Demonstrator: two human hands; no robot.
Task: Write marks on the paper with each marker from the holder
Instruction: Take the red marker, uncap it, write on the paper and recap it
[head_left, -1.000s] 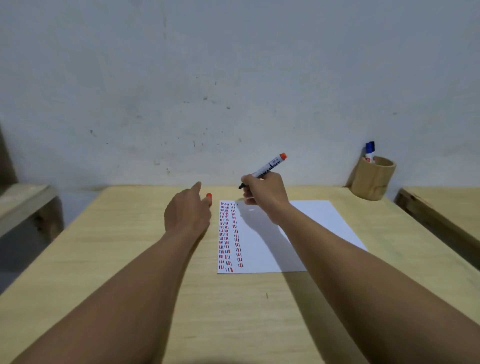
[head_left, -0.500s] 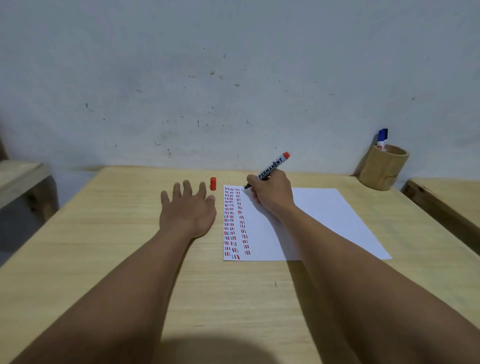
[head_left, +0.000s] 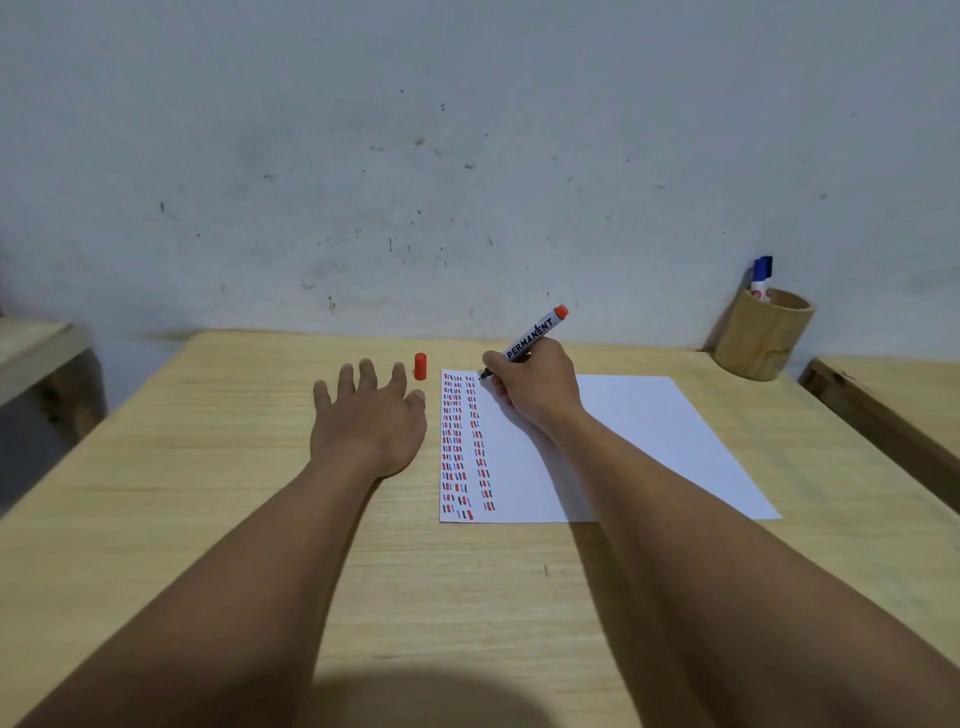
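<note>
My right hand (head_left: 537, 387) has its grip clenched on the marker (head_left: 535, 335), tip at the top of the paper (head_left: 623, 441), touching I think. Left hand (head_left: 366, 421) lies flat, released, on the bench (head_left: 208, 467) beside the red cap (head_left: 420, 366). Holder (head_left: 761, 338) w/ a blue marker (head_left: 762, 275) stands far right.

the holder (head_left: 759, 340) hides most of the blue marker (head_left: 762, 274); both elbows leave the frame.

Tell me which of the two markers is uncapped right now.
The red-ended marker in the right hand, tip down at the paper; its red cap stands on the table. The blue marker in the holder still wears its cap.
</note>
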